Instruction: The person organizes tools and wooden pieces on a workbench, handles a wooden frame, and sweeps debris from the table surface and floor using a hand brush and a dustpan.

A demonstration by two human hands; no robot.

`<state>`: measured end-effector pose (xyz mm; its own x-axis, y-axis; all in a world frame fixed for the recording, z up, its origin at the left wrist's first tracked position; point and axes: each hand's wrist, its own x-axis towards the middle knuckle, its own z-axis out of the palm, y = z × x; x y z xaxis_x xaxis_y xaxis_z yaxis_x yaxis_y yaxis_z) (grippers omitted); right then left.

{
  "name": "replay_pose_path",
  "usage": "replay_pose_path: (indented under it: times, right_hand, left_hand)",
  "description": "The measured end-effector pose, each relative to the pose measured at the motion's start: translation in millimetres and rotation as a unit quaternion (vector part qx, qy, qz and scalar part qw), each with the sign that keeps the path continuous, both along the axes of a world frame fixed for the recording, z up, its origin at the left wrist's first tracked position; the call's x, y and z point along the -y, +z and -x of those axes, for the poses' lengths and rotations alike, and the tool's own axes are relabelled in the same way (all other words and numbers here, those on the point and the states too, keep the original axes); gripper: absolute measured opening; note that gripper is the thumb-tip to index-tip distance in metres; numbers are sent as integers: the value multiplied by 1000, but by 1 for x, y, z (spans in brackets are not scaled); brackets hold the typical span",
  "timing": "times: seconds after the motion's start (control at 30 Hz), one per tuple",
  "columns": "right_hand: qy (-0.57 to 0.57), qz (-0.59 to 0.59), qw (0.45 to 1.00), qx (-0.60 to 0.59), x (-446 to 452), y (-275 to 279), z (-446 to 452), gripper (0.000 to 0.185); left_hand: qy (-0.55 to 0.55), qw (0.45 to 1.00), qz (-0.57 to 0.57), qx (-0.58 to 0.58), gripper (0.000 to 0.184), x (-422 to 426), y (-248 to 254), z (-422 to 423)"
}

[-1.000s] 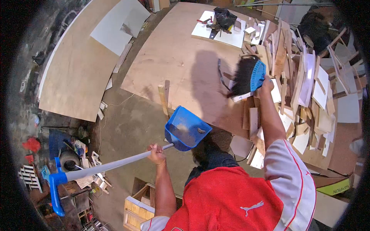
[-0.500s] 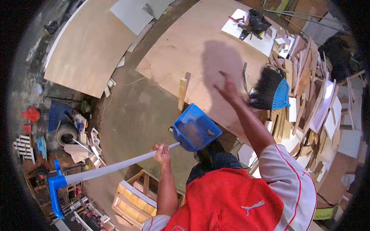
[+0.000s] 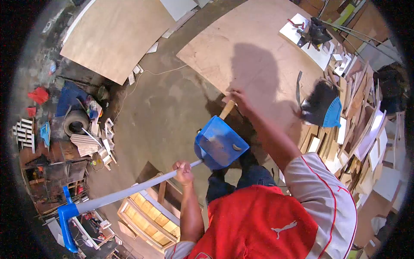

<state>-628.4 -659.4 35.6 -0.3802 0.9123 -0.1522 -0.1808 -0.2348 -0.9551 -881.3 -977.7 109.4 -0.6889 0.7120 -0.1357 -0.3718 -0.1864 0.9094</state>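
Note:
My left hand (image 3: 184, 172) is wrapped round the pale pole (image 3: 138, 187) of a blue dustpan (image 3: 223, 142), close to the pan. Some dust and a small curved piece lie in the pan. Beyond the pan's upper edge, my right hand (image 3: 238, 102) has its fingers closed round the top of a wooden stick (image 3: 227, 109), whose lower end the pan hides. The blue brush head (image 3: 332, 113) with dark bristles rests at the right, on the edge of the large board beside the wood pile, with neither hand on it.
A large plywood board (image 3: 207, 52) spans the upper middle, with tools and a black bag (image 3: 319, 32) on a white panel. Scrap wood (image 3: 353, 99) is heaped at the right. Another board (image 3: 116, 34) lies upper left. A wooden frame (image 3: 151, 216) stands below my left arm.
My right hand has let go of the brush, moved left and down, and closed on the wooden stick. The brush stays by the wood pile. My view has shifted left.

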Motion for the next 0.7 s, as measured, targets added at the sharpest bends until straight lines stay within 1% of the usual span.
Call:
replay_pose_path:
  times: [0.07,0.13,0.17,0.2,0.23,0.27,0.3,0.33,0.4,0.43,0.47,0.5,0.53,0.57,0.63,0.67,0.7]
  right_hand:
    - [-38,-92,995,-32,31,-39,-19,19]
    - [-67,-127,989,-25,74,-23,-37,13]
    - [-44,-178,980,80,95,11,-54,12]
    - [-23,-229,956,183,116,48,-70,18]
    - [19,-167,946,278,133,75,-84,26]
    - [74,-110,919,372,151,101,-99,34]
    - [103,116,919,363,173,116,-106,41]
    - [149,87,895,412,196,116,-114,48]
    - [255,139,833,471,257,93,-137,60]
    - [253,253,831,426,292,82,-125,59]
    - [237,368,812,386,327,73,-112,57]
    - [215,470,778,358,361,65,-99,56]
    - [281,512,751,308,393,22,-94,39]
    - [244,574,753,211,452,-64,-104,28]
    - [252,440,802,315,460,-26,-44,26]
    - [211,403,832,316,465,-37,-24,25]
    - [168,410,846,297,472,-72,-12,25]
  left_hand:
    - [-20,1000,-8,-11,30,14,2,22]
    - [-6,1000,4,14,29,27,2,47]
    - [-1,1000,13,27,29,36,0,60]
    - [-44,999,-13,25,28,45,-3,76]
    - [-84,995,-40,23,28,53,-9,96]
    - [-124,990,-70,21,28,60,-16,114]
    - [-123,986,-107,18,29,65,-25,128]
    - [-124,988,-95,23,29,70,-31,141]
    - [-124,989,-69,30,29,81,-40,162]
    - [-119,990,-62,33,30,80,-31,165]
    - [-129,989,-67,20,30,81,-27,171]
    - [-140,987,-73,8,31,82,-25,177]
    - [-152,985,-80,-5,31,82,-25,181]
    - [-143,987,-70,-3,31,82,-28,186]
    - [-127,991,-44,3,30,89,-38,192]
    - [-154,987,-42,5,30,91,-51,201]
    - [-181,983,-41,8,31,94,-69,215]
